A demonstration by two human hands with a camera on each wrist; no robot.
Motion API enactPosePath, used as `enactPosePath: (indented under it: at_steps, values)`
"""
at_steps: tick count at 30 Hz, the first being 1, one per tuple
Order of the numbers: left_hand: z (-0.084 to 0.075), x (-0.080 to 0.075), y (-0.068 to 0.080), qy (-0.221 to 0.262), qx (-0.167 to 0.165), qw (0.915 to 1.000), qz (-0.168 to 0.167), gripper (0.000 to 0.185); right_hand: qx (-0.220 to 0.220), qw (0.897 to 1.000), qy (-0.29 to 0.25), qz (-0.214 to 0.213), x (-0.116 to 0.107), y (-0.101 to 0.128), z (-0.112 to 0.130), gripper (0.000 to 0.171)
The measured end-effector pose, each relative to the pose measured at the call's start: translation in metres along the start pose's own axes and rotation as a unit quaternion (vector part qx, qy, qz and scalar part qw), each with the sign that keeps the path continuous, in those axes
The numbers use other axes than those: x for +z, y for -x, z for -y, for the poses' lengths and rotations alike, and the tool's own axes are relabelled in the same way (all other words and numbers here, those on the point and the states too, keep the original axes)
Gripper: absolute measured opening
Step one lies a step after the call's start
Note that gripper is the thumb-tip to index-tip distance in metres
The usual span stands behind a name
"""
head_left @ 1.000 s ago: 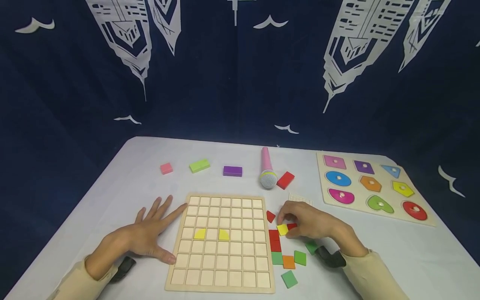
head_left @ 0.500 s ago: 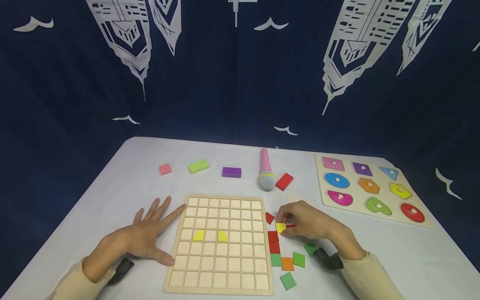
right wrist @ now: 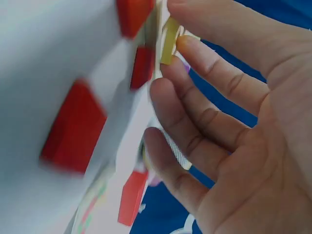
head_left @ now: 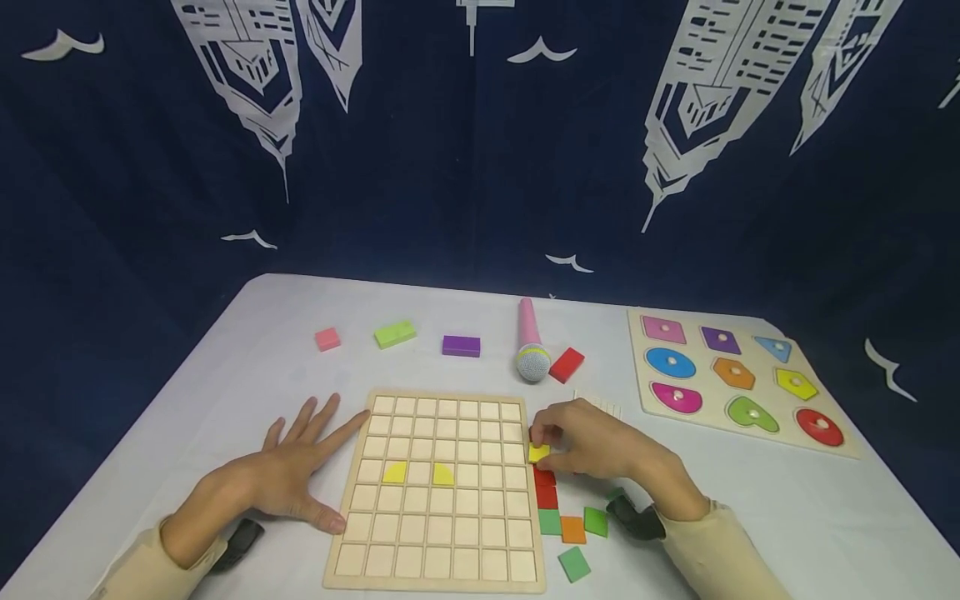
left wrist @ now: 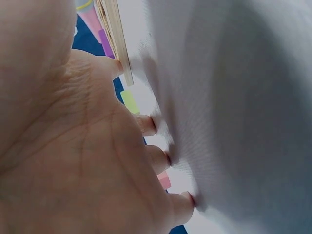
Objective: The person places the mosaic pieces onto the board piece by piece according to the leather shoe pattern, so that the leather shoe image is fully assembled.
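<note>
My right hand (head_left: 600, 446) pinches a yellow square tile (head_left: 538, 452) between thumb and fingertips (right wrist: 183, 44); the tile is held at the right edge of the wooden grid board (head_left: 438, 487), beside its upper-middle rows, and in the right wrist view it stands on edge in the pinch. My left hand (head_left: 288, 475) lies flat on the white table (head_left: 225, 375), fingers spread and straight, the index tip touching the board's left rim and the thumb near its lower left side; it holds nothing.

On the board, two yellow pieces (head_left: 395, 472) sit in the fourth row with one bare cell between them. Loose red tiles (head_left: 546, 492), green tiles (head_left: 573, 562) and an orange tile (head_left: 573, 529) lie just right of the board, under and near my right wrist.

Risks, as I judge them: the pinch is light and on the tile's edges, so the tile may twist or drop short of a cell; it may catch on the raised rim; my wrist may scatter the loose tiles below it.

Open room: most cells are bare, and the path leftward over the board is free. Farther back lie a pink block (head_left: 327, 338), a green block (head_left: 395, 333), a purple block (head_left: 461, 345), a toy microphone (head_left: 531, 352) and a red block (head_left: 567, 365); a shape puzzle board (head_left: 832, 450) lies well apart, to the right.
</note>
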State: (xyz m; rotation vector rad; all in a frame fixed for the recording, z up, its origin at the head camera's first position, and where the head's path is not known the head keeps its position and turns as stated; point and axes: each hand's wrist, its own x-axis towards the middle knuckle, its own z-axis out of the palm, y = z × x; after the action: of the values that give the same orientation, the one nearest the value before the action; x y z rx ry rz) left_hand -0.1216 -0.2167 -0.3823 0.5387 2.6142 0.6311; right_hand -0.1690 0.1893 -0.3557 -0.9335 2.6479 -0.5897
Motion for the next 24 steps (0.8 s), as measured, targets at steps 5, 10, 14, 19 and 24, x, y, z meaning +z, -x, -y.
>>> enactPosePath:
  at_steps: [5, 10, 14, 19, 24]
  values:
    - [0.001, 0.0, 0.0, -0.001, -0.003, 1.0, 0.001, 0.134, -0.019, 1.0, -0.004, 0.005, 0.007, -0.017, 0.018, 0.018]
    - [0.0, 0.0, 0.0, -0.005, -0.005, 1.0, 0.0, 0.135, -0.041, 0.999, 0.007, 0.02, 0.016, -0.033, 0.033, 0.018]
    - [0.0, 0.0, 0.0, -0.005, -0.006, 1.0, 0.0, 0.135, -0.07, 0.997, 0.014, 0.028, 0.021, -0.043, 0.047, 0.018]
    - [0.0, 0.001, 0.001, -0.004, -0.006, 1.0, -0.001, 0.135, -0.097, 0.994, 0.017, 0.047, 0.025, -0.052, 0.065, 0.019]
    - [0.001, 0.0, -0.001, -0.004, -0.001, 1.0, -0.001, 0.134, -0.13, 0.989, 0.017, 0.071, 0.029, -0.059, 0.082, 0.02]
